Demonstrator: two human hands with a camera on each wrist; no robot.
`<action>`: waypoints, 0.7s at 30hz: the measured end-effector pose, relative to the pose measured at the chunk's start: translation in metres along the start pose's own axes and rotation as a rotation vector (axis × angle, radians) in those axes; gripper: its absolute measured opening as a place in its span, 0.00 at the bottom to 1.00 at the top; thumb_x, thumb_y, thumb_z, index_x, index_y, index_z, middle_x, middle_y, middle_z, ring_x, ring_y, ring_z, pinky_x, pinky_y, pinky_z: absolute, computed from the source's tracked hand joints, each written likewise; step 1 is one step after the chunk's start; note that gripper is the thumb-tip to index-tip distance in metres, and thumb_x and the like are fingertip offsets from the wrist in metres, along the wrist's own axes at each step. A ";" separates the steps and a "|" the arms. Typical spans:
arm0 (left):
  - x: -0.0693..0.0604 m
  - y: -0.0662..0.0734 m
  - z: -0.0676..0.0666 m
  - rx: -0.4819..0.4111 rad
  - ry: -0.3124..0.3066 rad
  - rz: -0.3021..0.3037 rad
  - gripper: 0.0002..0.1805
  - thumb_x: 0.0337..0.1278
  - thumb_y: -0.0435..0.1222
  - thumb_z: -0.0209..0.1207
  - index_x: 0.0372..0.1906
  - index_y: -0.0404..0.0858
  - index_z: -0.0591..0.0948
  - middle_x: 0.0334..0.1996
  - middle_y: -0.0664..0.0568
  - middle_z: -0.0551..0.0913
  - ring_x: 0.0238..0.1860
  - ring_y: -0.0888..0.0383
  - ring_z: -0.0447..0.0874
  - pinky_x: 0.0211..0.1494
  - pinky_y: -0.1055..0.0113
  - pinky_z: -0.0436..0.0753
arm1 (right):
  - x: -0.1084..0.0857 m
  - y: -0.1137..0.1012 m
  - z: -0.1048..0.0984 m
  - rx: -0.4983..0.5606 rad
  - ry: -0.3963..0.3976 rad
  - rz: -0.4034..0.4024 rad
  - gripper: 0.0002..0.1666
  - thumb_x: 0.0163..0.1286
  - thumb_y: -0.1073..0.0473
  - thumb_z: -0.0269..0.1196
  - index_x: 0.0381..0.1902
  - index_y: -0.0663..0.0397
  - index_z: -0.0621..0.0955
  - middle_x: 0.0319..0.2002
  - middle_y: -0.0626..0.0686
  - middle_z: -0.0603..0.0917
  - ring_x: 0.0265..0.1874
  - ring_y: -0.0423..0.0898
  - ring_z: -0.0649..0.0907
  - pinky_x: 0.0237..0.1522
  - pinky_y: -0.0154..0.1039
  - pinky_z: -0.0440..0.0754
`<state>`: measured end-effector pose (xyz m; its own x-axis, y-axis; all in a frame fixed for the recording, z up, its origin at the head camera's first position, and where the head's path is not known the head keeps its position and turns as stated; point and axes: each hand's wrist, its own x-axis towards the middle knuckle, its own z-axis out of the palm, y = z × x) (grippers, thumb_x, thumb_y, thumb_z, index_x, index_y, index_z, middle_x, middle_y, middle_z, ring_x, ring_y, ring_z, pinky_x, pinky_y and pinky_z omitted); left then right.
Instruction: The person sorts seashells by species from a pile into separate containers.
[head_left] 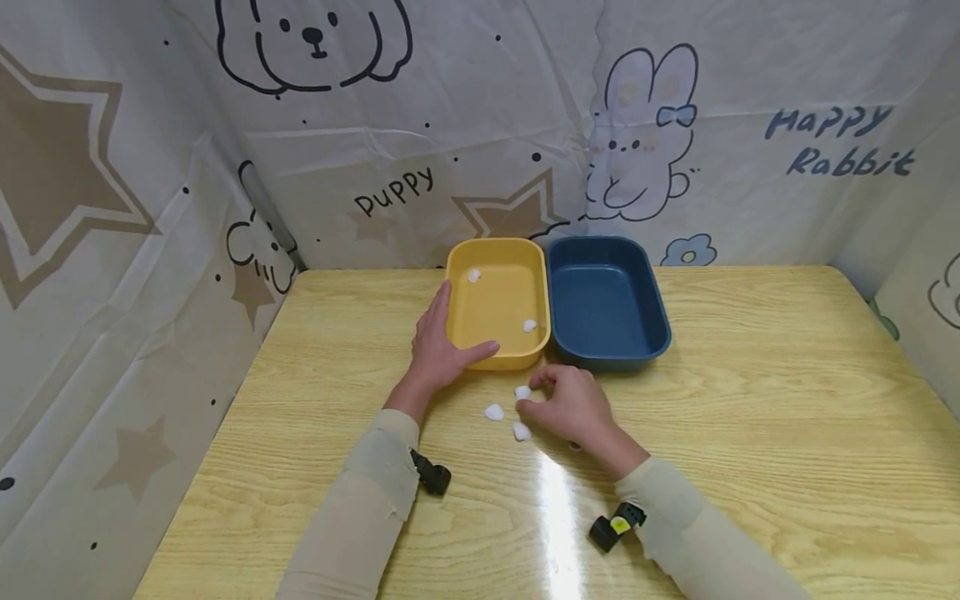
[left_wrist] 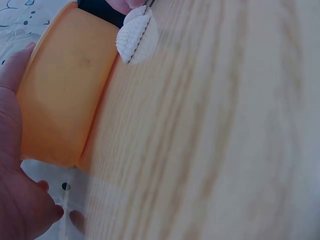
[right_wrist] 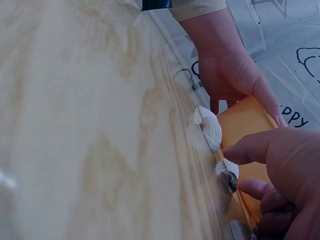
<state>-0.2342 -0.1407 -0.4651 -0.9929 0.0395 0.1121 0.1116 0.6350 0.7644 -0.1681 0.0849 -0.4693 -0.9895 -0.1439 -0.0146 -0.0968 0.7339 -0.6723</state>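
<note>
My left hand (head_left: 442,346) rests against the left front corner of a yellow container (head_left: 498,244), its thumb stretched along the front rim, its fingers along the left side. In front of the container, the thumb and index finger of my right hand (head_left: 573,404) pinch a small white seashell (head_left: 522,392) at the table top. Two more white shells lie close by, one to the left (head_left: 493,412) and one nearer me (head_left: 522,431). Ribbed shell surface (left_wrist: 132,37) shows in the left wrist view. Curled fingers partly cover another shell-like thing (right_wrist: 241,230) in the right wrist view.
Inside the yellow container lie two white shells, a far one (head_left: 474,274) and a near one (head_left: 529,325). A dark blue container (head_left: 609,364) stands against its right side. Behind the wooden table (head_left: 750,400) hangs a printed cloth (head_left: 487,108).
</note>
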 end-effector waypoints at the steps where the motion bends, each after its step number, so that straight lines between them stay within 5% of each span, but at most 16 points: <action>1: 0.000 0.000 0.000 0.002 0.001 0.003 0.69 0.40 0.62 0.74 0.81 0.56 0.41 0.80 0.58 0.45 0.76 0.48 0.44 0.73 0.44 0.47 | 0.000 0.000 0.000 -0.005 0.000 0.004 0.18 0.53 0.46 0.76 0.37 0.47 0.86 0.21 0.47 0.75 0.23 0.46 0.73 0.26 0.42 0.68; 21: 0.000 0.001 -0.001 0.018 0.000 0.012 0.69 0.39 0.63 0.73 0.81 0.54 0.42 0.80 0.57 0.46 0.76 0.47 0.45 0.73 0.44 0.49 | 0.003 -0.004 0.004 -0.041 0.035 0.008 0.13 0.52 0.49 0.73 0.33 0.47 0.86 0.25 0.43 0.82 0.27 0.45 0.79 0.30 0.43 0.76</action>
<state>-0.2341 -0.1409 -0.4637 -0.9915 0.0476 0.1214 0.1232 0.6485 0.7512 -0.1698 0.0788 -0.4698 -0.9933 -0.1151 0.0063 -0.0923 0.7614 -0.6417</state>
